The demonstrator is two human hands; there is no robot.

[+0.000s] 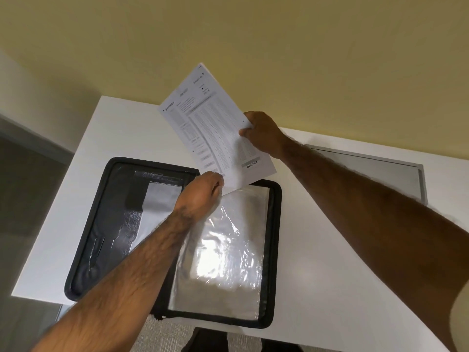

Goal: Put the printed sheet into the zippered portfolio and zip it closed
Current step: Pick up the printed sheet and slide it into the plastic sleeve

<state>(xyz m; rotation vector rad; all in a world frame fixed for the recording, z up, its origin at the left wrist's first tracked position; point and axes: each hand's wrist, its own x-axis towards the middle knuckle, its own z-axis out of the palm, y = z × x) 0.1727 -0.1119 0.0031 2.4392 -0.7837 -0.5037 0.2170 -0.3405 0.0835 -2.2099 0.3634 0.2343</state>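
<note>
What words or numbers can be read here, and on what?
"ENTERED": in a grey box near the lower corner of the sheet.
The sheet's other print, headings and table rows: too small and blurred to read.
Portfolio: no text visible.

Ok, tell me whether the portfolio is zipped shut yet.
No: the portfolio lies spread open on the table, and the printed sheet is held above it.

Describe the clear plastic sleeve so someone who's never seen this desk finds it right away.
On the white table lies a black zippered portfolio, opened flat. The sleeve fills its right half, beneath the held-up printed sheet. Unlike the dark pocketed left half, it is shiny, wrinkled and see-through.
</note>
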